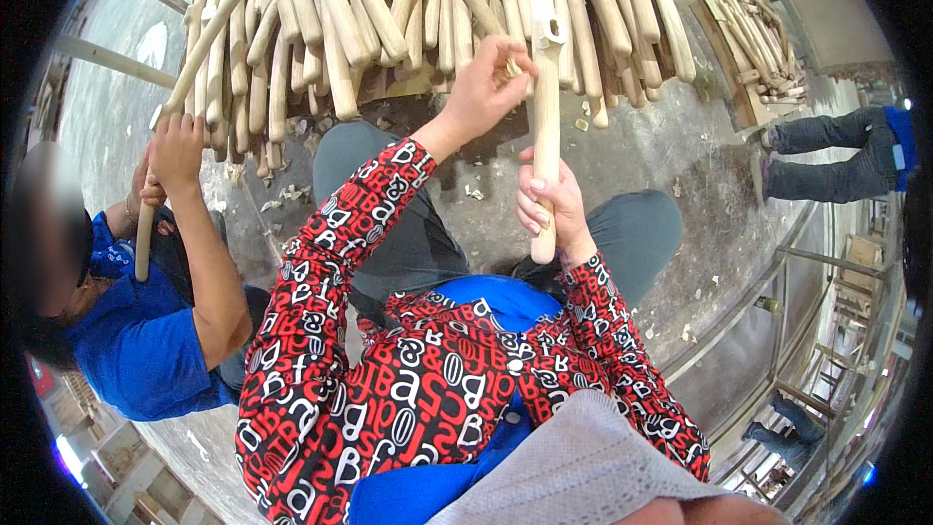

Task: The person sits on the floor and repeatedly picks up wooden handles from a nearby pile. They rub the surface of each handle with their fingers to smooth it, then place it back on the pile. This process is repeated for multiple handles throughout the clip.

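Observation:
My right hand (556,202) is wrapped round the lower part of a pale wooden handle (547,102). The handle stands nearly upright in the picture, its rounded end towards me and a slotted side piece partway up. Close to its left side is my left hand (484,87), fingers curled together on a small pale bit that I cannot make out. Beyond both hands lies a big heap of similar wooden handles (340,68), many with a slotted piece, their rounded ends pointing my way.
At my left a person in a blue shirt (146,350) grips another long wooden handle (144,233). Wood chips litter the concrete floor (486,185). More wooden pieces (763,39) lie at the far right, near a standing person's legs (826,156). Metal frames (777,301) stand at right.

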Demonstrator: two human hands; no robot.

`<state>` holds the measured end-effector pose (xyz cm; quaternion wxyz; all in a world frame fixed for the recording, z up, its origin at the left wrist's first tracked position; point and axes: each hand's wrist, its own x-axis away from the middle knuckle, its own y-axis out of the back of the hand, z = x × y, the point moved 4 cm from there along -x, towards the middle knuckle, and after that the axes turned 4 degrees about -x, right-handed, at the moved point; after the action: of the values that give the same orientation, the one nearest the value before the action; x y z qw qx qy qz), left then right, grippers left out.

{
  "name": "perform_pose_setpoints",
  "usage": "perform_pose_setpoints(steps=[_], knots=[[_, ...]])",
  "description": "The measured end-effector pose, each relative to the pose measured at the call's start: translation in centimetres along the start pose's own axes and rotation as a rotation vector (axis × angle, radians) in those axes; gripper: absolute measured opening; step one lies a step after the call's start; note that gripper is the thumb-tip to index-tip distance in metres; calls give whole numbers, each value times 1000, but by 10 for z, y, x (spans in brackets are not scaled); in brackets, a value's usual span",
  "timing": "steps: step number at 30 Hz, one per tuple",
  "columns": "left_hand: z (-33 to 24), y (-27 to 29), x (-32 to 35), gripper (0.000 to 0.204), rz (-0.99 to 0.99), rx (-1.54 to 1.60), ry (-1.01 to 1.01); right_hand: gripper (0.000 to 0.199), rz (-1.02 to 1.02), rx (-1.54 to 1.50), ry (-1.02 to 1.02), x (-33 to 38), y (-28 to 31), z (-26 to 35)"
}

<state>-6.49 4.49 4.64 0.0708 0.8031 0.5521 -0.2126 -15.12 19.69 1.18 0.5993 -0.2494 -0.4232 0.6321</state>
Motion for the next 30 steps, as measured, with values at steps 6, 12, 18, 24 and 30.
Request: perform_pose_setpoints(steps=[6, 12, 18, 24, 30], knots=[[1, 19, -13, 22, 61, -423, 18, 41, -84, 157, -5, 2, -3, -2], [-7, 26, -15, 22, 40, -670, -21, 33, -246, 495, 27, -6, -7, -7], [1, 28, -14, 19, 34, -720, -13, 31, -325, 627, 97, -12, -6, -13], [-2, 33, -24, 16, 21, -697, -51, 34, -221, 403, 12, -10, -13, -11], [0, 36, -24, 16, 30, -814, -230, 39, 78, -232, -169, 0, -12, -2]])
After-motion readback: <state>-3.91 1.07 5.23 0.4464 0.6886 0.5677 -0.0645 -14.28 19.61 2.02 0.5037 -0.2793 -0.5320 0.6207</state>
